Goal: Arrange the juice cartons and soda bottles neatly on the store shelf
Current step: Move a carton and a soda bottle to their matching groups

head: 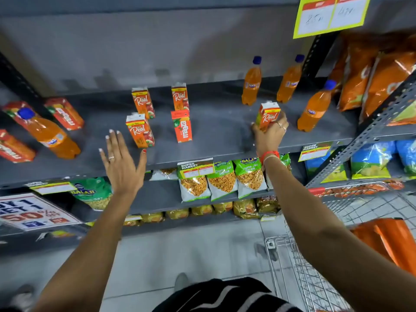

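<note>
Over grey shelf (225,131): right hand (269,134) clamped on juice carton (267,117); left hand (122,161) splayed, empty.

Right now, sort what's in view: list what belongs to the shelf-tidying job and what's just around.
Job: Real cartons, Maaza carton, orange soda bottles, carton in right hand, grey shelf.

Around: snack packets below, orange bags, wire trolley, price signs.

1 head-worn wide-angle view, facing forward and down.
Positioned close above grey shelf (216,131); floor (180,251) visible beneath outstretched arms.
</note>
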`<state>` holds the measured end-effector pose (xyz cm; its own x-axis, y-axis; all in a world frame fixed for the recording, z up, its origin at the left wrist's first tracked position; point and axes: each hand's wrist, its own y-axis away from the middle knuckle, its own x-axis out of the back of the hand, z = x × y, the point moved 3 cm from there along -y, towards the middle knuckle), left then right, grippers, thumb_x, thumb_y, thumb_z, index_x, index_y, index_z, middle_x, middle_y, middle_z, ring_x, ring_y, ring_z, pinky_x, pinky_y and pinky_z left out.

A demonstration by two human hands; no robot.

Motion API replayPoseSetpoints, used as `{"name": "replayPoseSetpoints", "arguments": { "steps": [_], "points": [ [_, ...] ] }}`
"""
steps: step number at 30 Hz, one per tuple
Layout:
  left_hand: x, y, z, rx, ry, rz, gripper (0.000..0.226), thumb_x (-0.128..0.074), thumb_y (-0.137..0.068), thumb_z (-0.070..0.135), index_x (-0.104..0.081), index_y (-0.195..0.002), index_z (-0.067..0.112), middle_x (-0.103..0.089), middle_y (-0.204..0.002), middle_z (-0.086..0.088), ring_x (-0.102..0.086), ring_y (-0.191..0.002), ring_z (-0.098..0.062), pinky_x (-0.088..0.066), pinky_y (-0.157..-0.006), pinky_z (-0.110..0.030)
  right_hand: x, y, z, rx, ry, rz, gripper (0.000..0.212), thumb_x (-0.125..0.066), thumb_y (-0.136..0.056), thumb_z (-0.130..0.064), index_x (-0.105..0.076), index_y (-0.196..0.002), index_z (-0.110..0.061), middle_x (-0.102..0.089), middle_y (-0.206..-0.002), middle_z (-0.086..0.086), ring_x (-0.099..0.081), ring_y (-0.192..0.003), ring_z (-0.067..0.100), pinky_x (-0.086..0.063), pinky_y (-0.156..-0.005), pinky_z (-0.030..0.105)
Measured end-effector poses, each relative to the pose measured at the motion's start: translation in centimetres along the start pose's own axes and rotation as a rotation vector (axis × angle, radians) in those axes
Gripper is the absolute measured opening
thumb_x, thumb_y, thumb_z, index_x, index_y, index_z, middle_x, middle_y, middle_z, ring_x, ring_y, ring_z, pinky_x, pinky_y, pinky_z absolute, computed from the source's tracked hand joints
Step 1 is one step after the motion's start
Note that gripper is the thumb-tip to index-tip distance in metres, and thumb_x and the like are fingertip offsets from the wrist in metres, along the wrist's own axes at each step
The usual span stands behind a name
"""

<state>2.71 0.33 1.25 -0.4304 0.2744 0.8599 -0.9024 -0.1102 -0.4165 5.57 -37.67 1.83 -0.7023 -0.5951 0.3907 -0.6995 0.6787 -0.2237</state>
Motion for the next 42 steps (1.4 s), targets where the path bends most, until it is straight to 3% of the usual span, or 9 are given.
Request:
{"name": "replayPoseSetpoints", "arguments": {
  "steps": [4,10,16,20,23,27,33,37,42],
  "points": [
    [-1.4,-0.9,-1.3,0.086,-0.010,-0.099,0.075,-0.040,-0.092,0.045,-0.007,-0.143,0.001,-0.010,-0.154,-0.017,-0.008,-0.143,-0.029,-0.003,-0.115,-0.051,-0.5,-1.4,0.6,-0.073,0.068,-0.012,0.088,-0.079,-0.068,-0.020,-0.027,-0.135,0.001,-0.041,-0.135,0.022,-0.038,-0.127,0.035,-0.031,-0.110,0.037],
    [-3.2,-1.5,-3.0,0.173,-0.081,-0.243,0.076,-0.037,-0.090,0.051,-0.014,-0.142,0.001,-0.018,-0.153,-0.016,-0.012,-0.142,-0.027,0.000,-0.114,-0.053,-1.2,-1.8,1.9,-0.103,0.054,0.041,0.058,-0.075,-0.069,-0.011,-0.044,-0.118,-0.002,-0.056,-0.121,0.020,-0.055,-0.111,0.034,-0.043,-0.092,0.034],
    [-3.5,-1.5,-3.2,0.163,-0.130,-0.293,0.073,-0.039,-0.089,0.052,-0.022,-0.141,0.003,-0.023,-0.152,-0.013,-0.016,-0.141,-0.028,-0.005,-0.113,-0.053,-0.9,0.2,1.0,-0.080,-0.015,0.018,0.050,-0.077,-0.067,-0.018,-0.048,-0.106,-0.006,-0.064,-0.111,0.017,-0.060,-0.101,0.033,-0.047,-0.086,0.037],
    [-3.3,-1.5,-3.3,0.158,-0.143,-0.313,0.074,-0.037,-0.089,0.054,-0.019,-0.142,0.005,-0.020,-0.153,-0.012,-0.014,-0.142,-0.027,-0.005,-0.114,-0.051,-1.8,3.7,-1.1,-0.043,-0.057,-0.085,0.050,-0.081,-0.065,-0.023,-0.047,-0.098,-0.010,-0.068,-0.101,0.014,-0.064,-0.091,0.028,-0.045,-0.077,0.030],
    [-3.1,-1.6,-3.9,0.129,-0.152,-0.320,0.076,-0.036,-0.088,0.056,-0.019,-0.142,0.006,-0.020,-0.154,-0.011,-0.014,-0.142,-0.026,-0.006,-0.115,-0.050,-3.5,6.7,-2.9,-0.002,-0.060,-0.162,0.055,-0.083,-0.062,-0.032,-0.047,-0.099,-0.015,-0.070,-0.095,0.009,-0.066,-0.085,0.024,-0.051,-0.078,0.032],
    [-2.9,-1.9,-4.6,0.082,-0.143,-0.319,0.077,-0.038,-0.087,0.057,-0.020,-0.142,0.005,-0.021,-0.153,-0.011,-0.014,-0.142,-0.025,-0.006,-0.115,-0.049,-6.6,11.8,-5.6,0.063,-0.130,-0.297,0.049,-0.084,-0.062,-0.028,-0.046,-0.092,-0.023,-0.065,-0.080,-0.005,-0.063,-0.072,0.011,-0.048,-0.067,0.024],
    [-2.3,-2.1,-7.7,0.016,-0.133,-0.267,0.081,-0.029,-0.082,0.061,-0.028,-0.140,0.004,-0.029,-0.150,-0.014,-0.021,-0.140,-0.028,-0.011,-0.114,-0.051,-12.7,17.0,-8.5,0.099,-0.086,-0.441,0.054,-0.081,-0.061,-0.036,-0.049,-0.102,-0.024,-0.072,-0.090,0.001,-0.068,-0.082,0.020,-0.056,-0.075,0.037],
    [-2.6,-2.1,-8.0,-0.001,-0.153,-0.292,0.076,-0.031,-0.088,0.058,-0.023,-0.141,0.004,-0.025,-0.152,-0.013,-0.017,-0.141,-0.027,-0.008,-0.115,-0.050,-15.0,19.0,-10.0,0.115,-0.064,-0.417,0.052,-0.081,-0.063,-0.033,-0.050,-0.103,-0.020,-0.072,-0.087,0.003,-0.068,-0.082,0.022,-0.054,-0.072,0.034],
    [-3.0,-1.9,-8.3,-0.012,-0.155,-0.266,0.083,-0.017,-0.082,0.062,-0.028,-0.139,0.002,-0.032,-0.148,-0.015,-0.024,-0.138,-0.030,-0.012,-0.113,-0.052,-15.8,20.1,-10.5,0.121,-0.047,-0.323,0.052,-0.079,-0.068,-0.029,-0.049,-0.109,-0.016,-0.070,-0.096,0.006,-0.066,-0.087,0.022,-0.045,-0.069,0.023]
  ]
}}
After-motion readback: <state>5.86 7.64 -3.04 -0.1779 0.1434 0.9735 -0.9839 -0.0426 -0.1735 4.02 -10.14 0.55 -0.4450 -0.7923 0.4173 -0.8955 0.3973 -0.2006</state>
